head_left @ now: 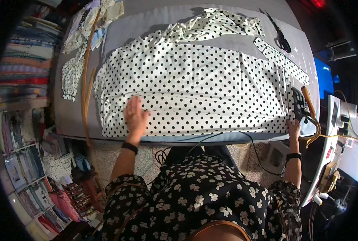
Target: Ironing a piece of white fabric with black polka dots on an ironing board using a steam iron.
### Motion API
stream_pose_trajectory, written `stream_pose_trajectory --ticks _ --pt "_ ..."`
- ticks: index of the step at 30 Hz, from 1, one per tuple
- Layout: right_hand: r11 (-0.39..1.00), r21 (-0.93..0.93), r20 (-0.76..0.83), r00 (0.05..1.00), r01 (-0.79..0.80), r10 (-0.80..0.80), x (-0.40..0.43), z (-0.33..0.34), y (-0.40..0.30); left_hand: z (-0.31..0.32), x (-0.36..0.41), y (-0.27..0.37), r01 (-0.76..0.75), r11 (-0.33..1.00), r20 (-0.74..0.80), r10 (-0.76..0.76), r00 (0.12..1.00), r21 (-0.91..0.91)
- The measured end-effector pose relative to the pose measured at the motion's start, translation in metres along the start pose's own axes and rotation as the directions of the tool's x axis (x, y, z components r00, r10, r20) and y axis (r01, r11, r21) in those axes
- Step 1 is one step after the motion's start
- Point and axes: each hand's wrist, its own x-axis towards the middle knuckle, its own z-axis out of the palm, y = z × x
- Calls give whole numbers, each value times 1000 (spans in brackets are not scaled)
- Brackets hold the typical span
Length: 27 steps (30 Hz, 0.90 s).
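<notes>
A white garment with black polka dots (191,81) lies spread over the grey padded table, creased lengthwise near the front edge. My left hand (134,116) is over its near left part, palm down and slightly blurred; whether it presses on the cloth I cannot tell. At the near right corner my right hand (293,127) has its fingers at the cloth's edge, partly hidden. A narrow dotted band (282,60) lies at the upper right, and a bunched dotted part (215,25) lies along the far side.
An iron (301,104) with a wooden handle stands at the table's right, beside my right hand. Black-handled scissors (282,42) lie at the far right. Wooden rulers (87,75) and dotted scraps (73,72) lie at left. Folded fabrics (25,69) fill shelves; a cable (252,144) hangs at the front.
</notes>
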Motion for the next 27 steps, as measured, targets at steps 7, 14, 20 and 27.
stream_pose_trajectory --ticks 7,14,20,27 --pt "809 -400 -272 788 430 -553 -34 24 -77 -14 5 42 -38 997 -77 43 996 62" --pt "339 -50 573 305 939 -761 -166 127 -208 -17 -11 176 -602 723 87 662 745 -339" --pt "717 -303 451 757 628 -472 -88 62 -118 -30 -12 177 -633 748 134 661 739 -198" --pt "942 -243 -287 910 232 -298 -56 -3 20 -32 -10 181 -660 728 124 684 719 -185"
